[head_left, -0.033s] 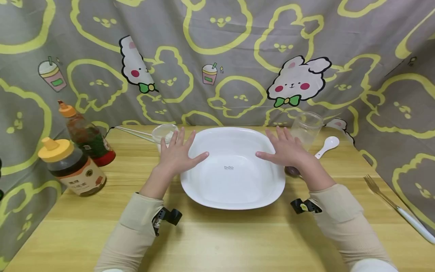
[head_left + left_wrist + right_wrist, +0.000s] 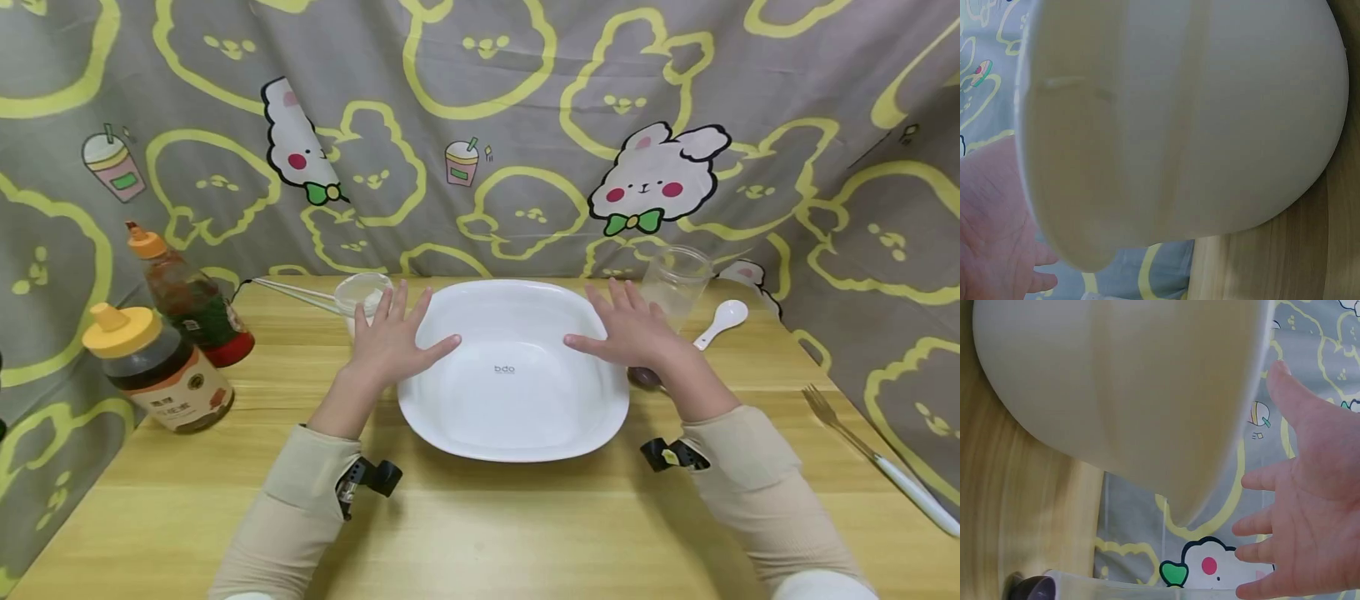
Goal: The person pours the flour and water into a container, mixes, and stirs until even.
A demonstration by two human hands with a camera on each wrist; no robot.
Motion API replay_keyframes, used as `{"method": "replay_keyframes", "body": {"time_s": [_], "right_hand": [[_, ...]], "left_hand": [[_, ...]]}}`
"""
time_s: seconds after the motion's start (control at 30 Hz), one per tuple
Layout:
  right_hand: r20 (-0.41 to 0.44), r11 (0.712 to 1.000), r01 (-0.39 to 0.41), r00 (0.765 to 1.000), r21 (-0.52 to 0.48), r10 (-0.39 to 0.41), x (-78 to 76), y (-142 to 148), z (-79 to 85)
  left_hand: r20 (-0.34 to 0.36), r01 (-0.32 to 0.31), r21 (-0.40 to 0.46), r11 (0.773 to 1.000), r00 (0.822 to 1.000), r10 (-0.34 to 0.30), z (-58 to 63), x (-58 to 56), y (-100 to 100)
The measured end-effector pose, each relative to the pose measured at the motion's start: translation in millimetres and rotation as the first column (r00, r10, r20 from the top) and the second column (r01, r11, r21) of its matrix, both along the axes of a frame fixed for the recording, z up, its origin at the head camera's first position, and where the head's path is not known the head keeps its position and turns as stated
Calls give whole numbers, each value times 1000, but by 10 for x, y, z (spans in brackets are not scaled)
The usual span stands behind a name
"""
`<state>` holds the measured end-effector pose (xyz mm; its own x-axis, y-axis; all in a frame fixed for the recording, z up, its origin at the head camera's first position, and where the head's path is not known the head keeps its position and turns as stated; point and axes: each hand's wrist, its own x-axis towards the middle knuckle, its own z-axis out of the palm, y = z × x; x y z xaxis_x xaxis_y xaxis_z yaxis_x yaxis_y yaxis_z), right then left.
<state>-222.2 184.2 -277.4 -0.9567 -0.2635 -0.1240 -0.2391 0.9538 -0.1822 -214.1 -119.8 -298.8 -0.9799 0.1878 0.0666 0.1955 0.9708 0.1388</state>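
- Grey curtain (image 2: 525, 83) with yellow animal outlines hangs behind a wooden desk (image 2: 480, 533).
- White basin (image 2: 513, 408), rounded and wide, stands upright in the middle of the desk, small dark letters on its inner floor.
- Left hand (image 2: 390, 346) is at the basin's left rim, palm down, its fingers (image 2: 419, 307) straight and spread wide, gripping nothing; whether it touches the rim I cannot tell.
- Right hand (image 2: 632, 333) mirrors it at the right rim, fingers spread wide too, gripping nothing; the right wrist view shows a gap between its palm and the rim.
- Beyond the left hand are a clear-rimmed cup (image 2: 365, 293) and thin pale sticks (image 2: 296, 289).
- Beyond the right hand are a clear jar (image 2: 678, 287) and a white spoon (image 2: 730, 315).
- Far left, a yellow-capped bottle (image 2: 180, 392) stands near an orange-capped one (image 2: 197, 304); far right lies a fork (image 2: 894, 475).
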Motion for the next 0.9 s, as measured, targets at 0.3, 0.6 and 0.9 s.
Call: {"method": "replay_keyframes", "body": {"time_s": [0.3,0.6,0.9], "right_hand": [[6,1000,-14,1000,-19,14,-19,-3,-49],[-110,991,-103,990,-84,93,1,71,86],[-166,931,-193,975,-309,147,123,346,150]], "left_hand": [[0,-12,12,1000,1000,12,39,-3,-6],[-73,26,47,999,997,-22,107,-44,-126],[-214,10,330,944,975,64,95,-93,-569]]}}
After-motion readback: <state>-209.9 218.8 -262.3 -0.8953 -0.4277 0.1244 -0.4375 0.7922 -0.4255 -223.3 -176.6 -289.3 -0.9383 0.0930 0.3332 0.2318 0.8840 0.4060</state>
